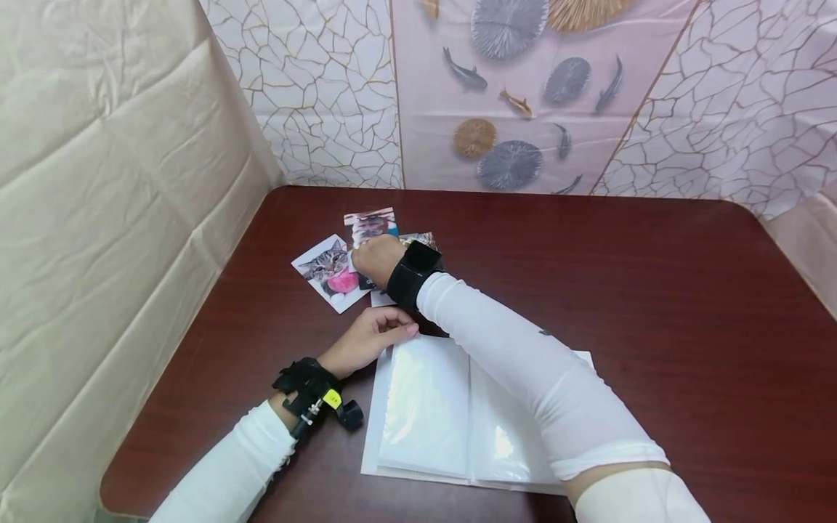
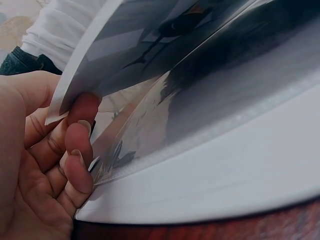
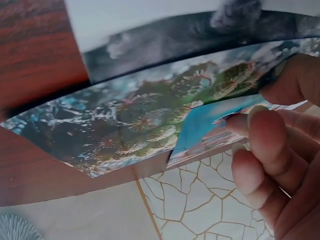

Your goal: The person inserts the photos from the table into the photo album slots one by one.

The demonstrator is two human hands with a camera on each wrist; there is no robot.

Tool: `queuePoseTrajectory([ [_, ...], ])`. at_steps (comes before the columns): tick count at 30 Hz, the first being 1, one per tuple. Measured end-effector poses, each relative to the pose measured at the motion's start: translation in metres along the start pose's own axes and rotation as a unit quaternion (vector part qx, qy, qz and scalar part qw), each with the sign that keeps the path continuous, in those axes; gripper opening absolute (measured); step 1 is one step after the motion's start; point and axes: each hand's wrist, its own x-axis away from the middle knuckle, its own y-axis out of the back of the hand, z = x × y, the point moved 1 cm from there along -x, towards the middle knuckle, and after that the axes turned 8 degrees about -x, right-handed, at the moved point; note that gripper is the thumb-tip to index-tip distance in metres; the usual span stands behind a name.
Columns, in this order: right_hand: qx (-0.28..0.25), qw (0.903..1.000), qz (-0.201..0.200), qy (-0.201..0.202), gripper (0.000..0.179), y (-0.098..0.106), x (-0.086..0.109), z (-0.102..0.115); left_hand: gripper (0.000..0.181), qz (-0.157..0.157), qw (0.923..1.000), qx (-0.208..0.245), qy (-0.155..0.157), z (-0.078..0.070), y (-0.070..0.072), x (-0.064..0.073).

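Album (image 1: 425,407), white, with clear pockets: lay open on the near part of the brown table (image 1: 654,290), left of centre, the right arm crossing above its right page.

Left hand (image 1: 369,338): at the album's far left corner. The left wrist view alone showed the hold: thumb and fingers pinched the corner of a leaf (image 2: 95,65), which stood raised from the page beneath.

Right hand (image 1: 379,258): beyond the album, over a loose group of pictures. The head view hid its fingertips; the right wrist view showed thumb and fingers grasping a plant picture (image 3: 145,115), green and bent. Whether the blue-edged picture (image 3: 192,125) against the fingers was also gripped could not be told for certain.

Cat picture (image 1: 327,265), with pink ball: flat on the table, just left of the right hand, seen whole or nearly so in the head view.

White-bordered picture (image 3: 165,45), dark and grey: beside the plant picture in the right wrist view.

Black straps (image 1: 414,274): one on each wrist, near white sleeves (image 1: 516,349).

Patterned cloth (image 1: 327,87): at the table's far side; plain cream cloth (image 1: 111,218) at left.
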Motion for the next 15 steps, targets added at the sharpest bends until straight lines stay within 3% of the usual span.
queuePoseTrajectory([
  [10,-0.003,0.9979,0.055,-0.033,0.018,0.009,0.004,-0.018,0.016,0.013,0.9999,-0.003,-0.011,-0.001,0.002,0.001],
  [15,0.016,0.9981,0.011,-0.058,0.019,0.015,0.015,-0.034,0.015,0.016,0.9998,-0.005,-0.006,0.0,0.001,0.001],
])
